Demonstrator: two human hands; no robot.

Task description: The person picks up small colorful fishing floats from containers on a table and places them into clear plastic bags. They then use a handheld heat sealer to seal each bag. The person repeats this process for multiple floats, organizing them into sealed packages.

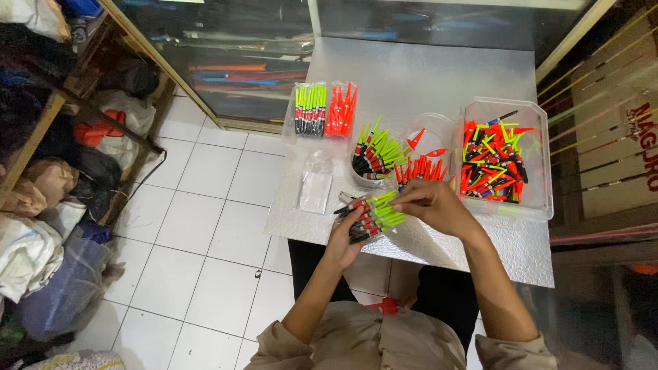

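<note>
Head view: table (439, 75) is set against a glass case, its silver top kept within arm's reach. Tub (541, 164) at the right is filled with loose orange and green floats. Two sealed packs (325, 109) are laid flat at the far edge. Cup (363, 179) is stood upright so floats stay tip-up. An empty bag (315, 183) is laid nearby. Bundle (373, 214) of green-tipped floats is gripped in the left hand (345, 236), fingers closed round it. Right hand (432, 205) is pinched at the bundle's tips, probably for evening them. Fingertips are hidden; the tub's front rim is blurred.
</note>
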